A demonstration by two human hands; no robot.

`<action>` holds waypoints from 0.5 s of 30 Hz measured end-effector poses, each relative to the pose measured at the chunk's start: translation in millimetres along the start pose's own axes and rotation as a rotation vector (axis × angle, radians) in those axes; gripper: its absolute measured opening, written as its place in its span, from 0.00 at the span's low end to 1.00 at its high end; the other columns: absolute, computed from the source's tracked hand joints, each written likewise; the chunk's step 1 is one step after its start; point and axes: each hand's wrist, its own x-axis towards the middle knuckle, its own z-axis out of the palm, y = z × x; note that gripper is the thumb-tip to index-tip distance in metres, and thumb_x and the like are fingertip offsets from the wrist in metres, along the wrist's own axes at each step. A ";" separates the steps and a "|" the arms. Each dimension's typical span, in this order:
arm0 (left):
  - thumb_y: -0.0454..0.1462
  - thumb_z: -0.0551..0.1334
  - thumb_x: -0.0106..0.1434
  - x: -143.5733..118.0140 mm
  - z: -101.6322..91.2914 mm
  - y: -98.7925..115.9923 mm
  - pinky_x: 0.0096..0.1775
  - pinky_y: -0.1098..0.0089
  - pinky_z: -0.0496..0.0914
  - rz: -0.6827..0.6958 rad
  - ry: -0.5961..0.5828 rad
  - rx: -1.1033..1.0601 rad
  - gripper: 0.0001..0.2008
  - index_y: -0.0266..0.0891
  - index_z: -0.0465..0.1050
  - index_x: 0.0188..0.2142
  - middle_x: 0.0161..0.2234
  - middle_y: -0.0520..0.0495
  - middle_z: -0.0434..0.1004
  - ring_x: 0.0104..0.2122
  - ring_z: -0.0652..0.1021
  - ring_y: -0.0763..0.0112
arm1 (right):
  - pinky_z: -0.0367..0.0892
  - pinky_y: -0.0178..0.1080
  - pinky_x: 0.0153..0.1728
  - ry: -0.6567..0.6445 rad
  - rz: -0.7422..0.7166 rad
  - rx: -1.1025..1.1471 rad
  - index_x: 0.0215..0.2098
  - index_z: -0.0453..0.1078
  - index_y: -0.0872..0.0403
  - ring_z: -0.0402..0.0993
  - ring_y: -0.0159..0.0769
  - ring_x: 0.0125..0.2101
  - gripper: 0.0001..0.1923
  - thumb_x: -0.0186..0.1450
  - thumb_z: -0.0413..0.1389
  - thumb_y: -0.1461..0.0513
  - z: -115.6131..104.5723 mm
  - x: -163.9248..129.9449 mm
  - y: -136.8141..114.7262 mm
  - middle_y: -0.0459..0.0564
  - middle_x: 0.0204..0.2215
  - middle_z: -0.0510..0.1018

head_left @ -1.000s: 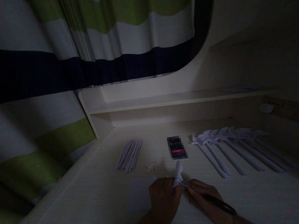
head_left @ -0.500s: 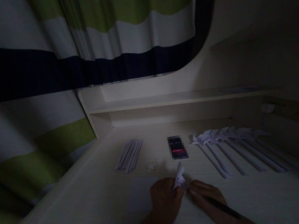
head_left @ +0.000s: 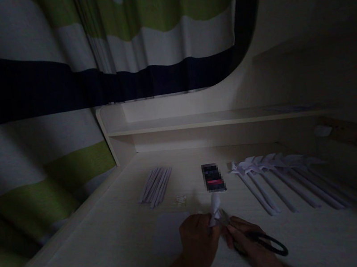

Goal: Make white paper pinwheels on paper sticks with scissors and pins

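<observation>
My left hand [head_left: 198,238] is closed on a folded white paper pinwheel [head_left: 215,203], with one blade of the paper standing up above the fingers. In my right hand [head_left: 250,241] is a pair of scissors [head_left: 278,247], gripped by its metal part with the black handle loops pointing back towards me. The scissors' tip is close against the pinwheel's middle; whether it touches cannot be made out. A square sheet of white paper [head_left: 169,234] lies left of my left hand. Beyond it is a small heap of tiny pale pieces [head_left: 180,200].
Rolled paper sticks [head_left: 156,186] lie bundled at the left. A phone [head_left: 213,177] rests behind my hands. Several pinwheels on paper sticks [head_left: 282,187] line the right side. A shelf [head_left: 197,120] runs along the back, and a striped curtain [head_left: 64,138] hangs at the left.
The scissors have turned in my right hand, so a handle loop now shows and the metal part lies nearer the pinwheel. My left hand keeps its hold. The view has shifted slightly.
</observation>
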 end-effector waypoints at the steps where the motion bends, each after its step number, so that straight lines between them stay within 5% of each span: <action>1: 0.28 0.55 0.48 0.2 -0.4 0.7 0.25 0.74 0.65 -0.037 -0.019 -0.020 0.06 0.37 0.69 0.24 0.19 0.50 0.72 0.20 0.72 0.73 | 0.66 0.34 0.29 -0.062 -0.074 -0.076 0.20 0.70 0.54 0.69 0.32 0.24 0.15 0.61 0.49 0.59 -5.0 0.2 4.0 0.48 0.21 0.72; 3: 0.28 0.54 0.47 0.3 -1.2 1.7 0.24 0.75 0.65 -0.108 -0.055 -0.055 0.06 0.37 0.68 0.22 0.18 0.51 0.71 0.19 0.72 0.74 | 0.68 0.34 0.31 -0.192 -0.279 -0.255 0.35 0.71 0.53 0.71 0.34 0.29 0.10 0.61 0.49 0.62 -17.0 0.6 12.9 0.50 0.29 0.75; 5: 0.29 0.54 0.47 0.0 -2.0 2.2 0.24 0.75 0.64 -0.151 -0.086 -0.077 0.06 0.37 0.68 0.21 0.17 0.51 0.71 0.19 0.71 0.74 | 0.69 0.36 0.36 -0.261 -0.445 -0.411 0.47 0.65 0.53 0.72 0.37 0.36 0.16 0.60 0.49 0.64 -29.5 1.1 20.1 0.52 0.36 0.75; 9: 0.31 0.55 0.46 -0.3 -2.6 2.2 0.22 0.75 0.63 -0.232 -0.163 -0.093 0.05 0.37 0.69 0.20 0.17 0.51 0.72 0.19 0.71 0.74 | 0.65 0.39 0.45 -0.346 -0.628 -0.635 0.53 0.58 0.51 0.69 0.38 0.42 0.22 0.60 0.49 0.67 -45.6 2.9 21.6 0.51 0.42 0.74; 12: 0.32 0.55 0.47 1.0 -3.2 3.1 0.22 0.76 0.62 -0.318 -0.232 -0.104 0.05 0.37 0.69 0.20 0.18 0.51 0.72 0.19 0.71 0.75 | 0.66 0.39 0.43 -0.323 -0.653 -0.637 0.51 0.60 0.50 0.71 0.38 0.40 0.21 0.60 0.50 0.67 -42.5 4.1 15.6 0.50 0.40 0.75; 15: 0.32 0.55 0.48 3.0 -3.8 4.3 0.22 0.76 0.61 -0.368 -0.263 -0.090 0.06 0.37 0.68 0.18 0.17 0.51 0.71 0.18 0.70 0.76 | 0.68 0.36 0.36 -0.215 -0.490 -0.488 0.46 0.66 0.51 0.72 0.36 0.35 0.15 0.60 0.50 0.65 -27.9 4.1 6.1 0.51 0.35 0.76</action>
